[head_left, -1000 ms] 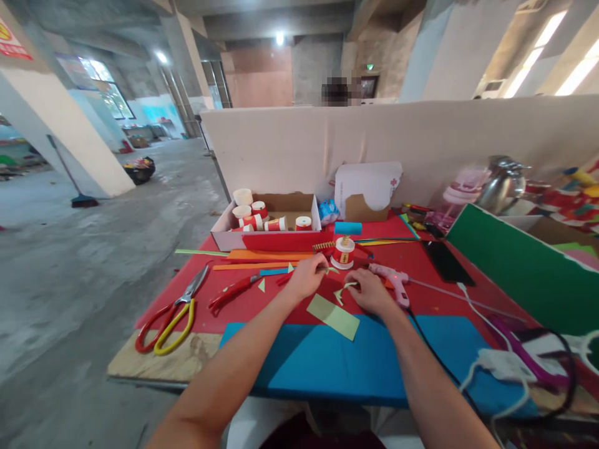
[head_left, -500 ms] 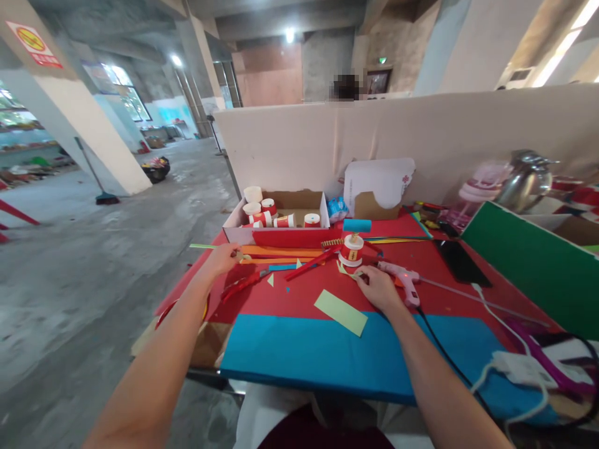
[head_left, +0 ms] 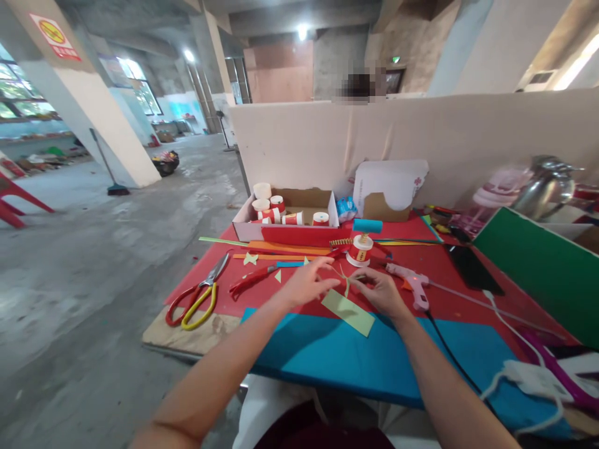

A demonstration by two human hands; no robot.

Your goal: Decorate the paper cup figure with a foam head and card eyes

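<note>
Above the red-covered tabletop (head_left: 253,299), just nearer me than the red-and-white cup (head_left: 359,254), the right hand (head_left: 380,292) pinches a pale-green paper cut-out (head_left: 347,284), seemingly to leave its slender arms free, while the left hand (head_left: 304,285) hovers beside it, grip parted.

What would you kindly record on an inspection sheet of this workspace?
Surface: red-covered table, blue sheet along near edge.
Job's things: thin pale-green paper piece; pale-green paper rectangle.
Clutter: red-and-yellow-handled metal scissors, pink plastic glue gun.
Hands: right hand pinches paper piece; left hand spread beside it, contact unclear.
Cables: black cable from glue gun; white cable at flat black phone.
Surroundings: grey concrete floor, white partition behind.
</note>
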